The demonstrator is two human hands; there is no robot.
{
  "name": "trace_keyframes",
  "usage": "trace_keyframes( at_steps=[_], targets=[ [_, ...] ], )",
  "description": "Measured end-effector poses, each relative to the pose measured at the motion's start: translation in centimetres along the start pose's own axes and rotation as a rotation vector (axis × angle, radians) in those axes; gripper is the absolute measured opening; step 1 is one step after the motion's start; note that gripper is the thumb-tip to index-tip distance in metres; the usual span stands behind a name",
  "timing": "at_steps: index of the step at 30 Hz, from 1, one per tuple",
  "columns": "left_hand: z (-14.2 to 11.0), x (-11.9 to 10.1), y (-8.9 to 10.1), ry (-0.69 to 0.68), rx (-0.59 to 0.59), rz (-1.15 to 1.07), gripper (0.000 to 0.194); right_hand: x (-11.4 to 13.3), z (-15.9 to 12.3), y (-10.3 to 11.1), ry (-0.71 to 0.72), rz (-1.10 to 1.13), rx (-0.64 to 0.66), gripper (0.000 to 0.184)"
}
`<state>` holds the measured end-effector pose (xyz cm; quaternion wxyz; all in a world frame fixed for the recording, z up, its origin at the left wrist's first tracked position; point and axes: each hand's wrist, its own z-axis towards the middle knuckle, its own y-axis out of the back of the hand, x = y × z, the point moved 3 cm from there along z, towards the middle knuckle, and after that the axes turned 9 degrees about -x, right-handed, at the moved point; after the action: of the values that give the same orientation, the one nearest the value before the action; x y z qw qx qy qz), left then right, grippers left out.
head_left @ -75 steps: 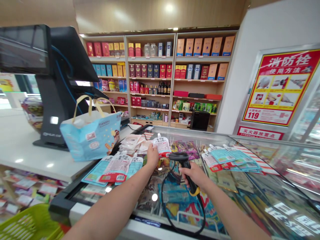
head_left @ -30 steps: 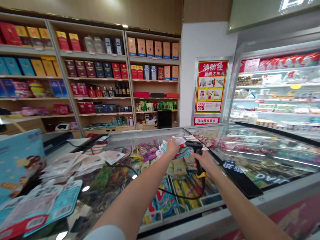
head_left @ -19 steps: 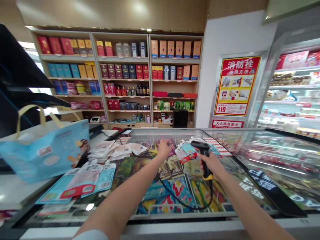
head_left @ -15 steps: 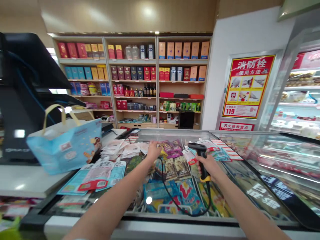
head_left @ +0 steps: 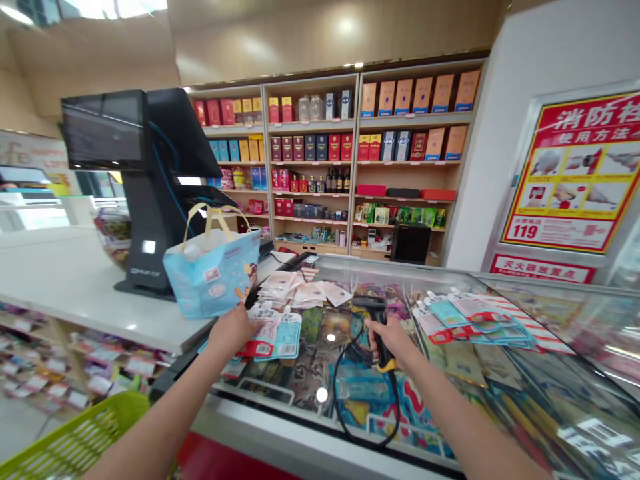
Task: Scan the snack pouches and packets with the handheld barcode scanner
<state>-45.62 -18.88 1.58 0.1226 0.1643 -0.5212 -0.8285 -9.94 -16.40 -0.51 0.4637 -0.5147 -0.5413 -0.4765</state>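
My right hand is wrapped around the grip of a black barcode scanner with a yellow collar; its black cable loops down over the glass lid of a chest freezer. My left hand rests on a stack of flat spouted pouches, light blue and pink with red caps, lying at the freezer's left end; its fingers curl over the stack's edge. Pale pink pouches lie just beyond. Another fan of blue pouches lies to the right of the scanner.
A light blue paper gift bag with yellow handles stands on the white counter beside a black checkout terminal. A green shopping basket sits at lower left. Shelves of boxed goods line the back wall.
My left hand carried a pouch to the right pile, let go, then swung back left onto the blue and pink stack. The scanner stayed in my right hand. My view turned left.
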Motion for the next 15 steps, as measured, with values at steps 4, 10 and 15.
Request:
trace_keyframes(
  at_steps=[4, 10, 15],
  targets=[
    [-0.1, 0.8, 0.1, 0.017, 0.118, 0.011, 0.038, -1.4, 0.3, 0.1, 0.025, 0.005, 0.049, 0.029],
    [0.8, 0.3, 0.3, 0.053, 0.183, -0.099, 0.017, -1.5, 0.0, 1.4, 0.027, 0.058, 0.000, 0.027],
    [0.2, -0.9, 0.5, 0.063, -0.033, -0.484, 0.010, -1.3, -0.1, 1.8, 0.045, 0.071, -0.008, 0.026]
  ],
)
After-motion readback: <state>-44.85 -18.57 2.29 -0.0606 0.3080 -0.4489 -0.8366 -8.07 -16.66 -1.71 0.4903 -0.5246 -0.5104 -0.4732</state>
